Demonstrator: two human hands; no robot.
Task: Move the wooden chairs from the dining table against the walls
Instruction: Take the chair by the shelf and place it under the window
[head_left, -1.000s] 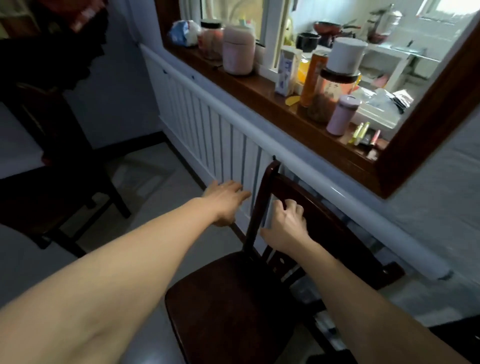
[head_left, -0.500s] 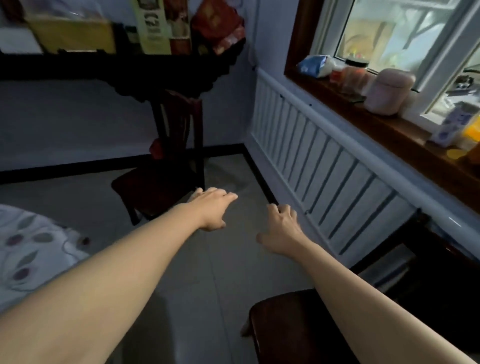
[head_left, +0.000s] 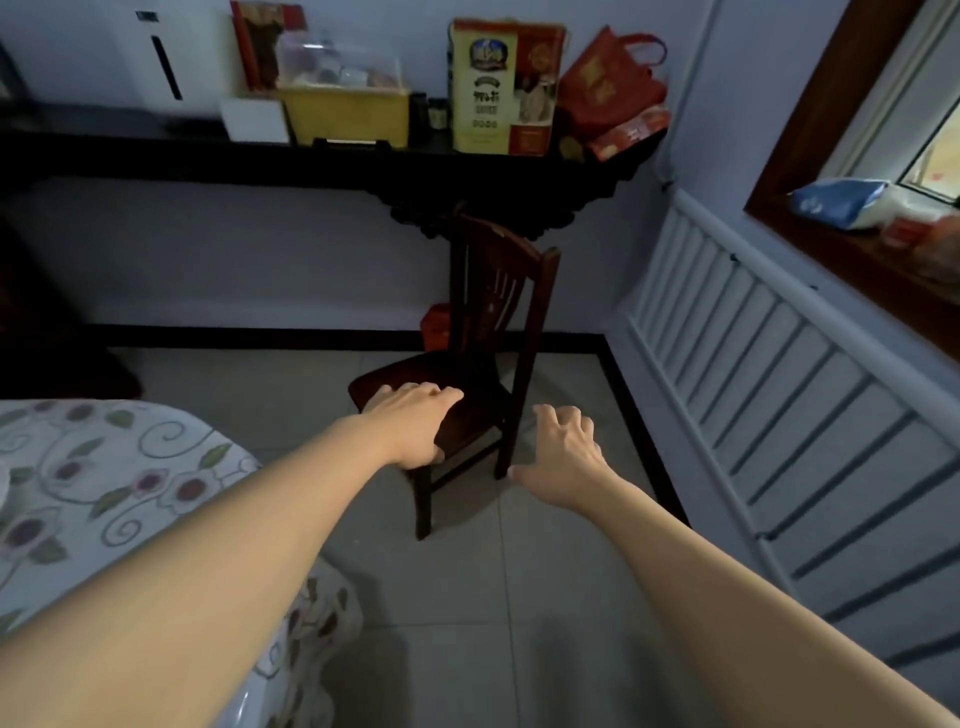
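A dark wooden chair (head_left: 488, 332) stands on the tiled floor near the far wall, under a black shelf, its slatted back turned toward the right. My left hand (head_left: 410, 423) reaches out in front of the chair's seat, fingers loosely spread, holding nothing; whether it touches the seat I cannot tell. My right hand (head_left: 563, 457) hovers to the right of the chair's near right leg, fingers apart and empty. The dining table (head_left: 78, 467), covered by a floral cloth, fills the lower left corner.
A white slatted radiator cover (head_left: 779, 374) runs along the right wall below a wooden window sill (head_left: 857, 260) with packets. The black shelf (head_left: 363, 161) carries boxes, a yellow container and a red bag. A small red box (head_left: 436, 325) sits behind the chair.
My view has swung left, away from the chair by the radiator that my right hand gripped. That chair has left the frame, and both empty hands now reach toward the chair at the far wall.
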